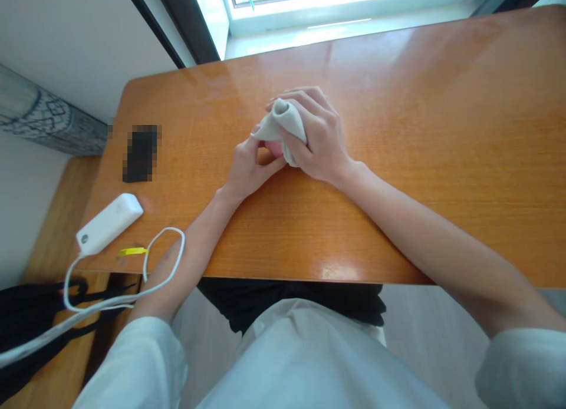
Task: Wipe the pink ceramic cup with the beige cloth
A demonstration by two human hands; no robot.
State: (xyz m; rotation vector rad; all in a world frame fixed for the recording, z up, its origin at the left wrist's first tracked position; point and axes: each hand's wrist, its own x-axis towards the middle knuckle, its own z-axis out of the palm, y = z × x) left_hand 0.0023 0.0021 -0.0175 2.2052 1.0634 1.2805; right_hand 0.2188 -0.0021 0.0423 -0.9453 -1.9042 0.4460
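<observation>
- The right hand point(321, 139) is curled tight around a bunched pale cloth point(283, 123), its fingers wrapped over the top of the bundle.
- The left hand point(250, 167) closes on the cloth's lower edge with thumb and fingertips, touching the right hand.
- A small pink thing point(275, 148) peeks out between the two hands, under the cloth; most of it is covered, so what it is cannot be made out.
- Hands and cloth rest on the wooden table point(420, 138), near its middle and a little toward the window side.
- Well left of the cloth, a dark flat object point(140, 152) lies on the table; it is blurred out and unreadable.
- Nearer the table's front left corner lies a white power pack point(109, 222), with its white cable point(163, 261) looping off the edge and running out of view.
- A small yellow tag point(132, 251) sits just beside that cable.
- A black bag point(26, 320) below the table's left edge is cut off by the picture.
</observation>
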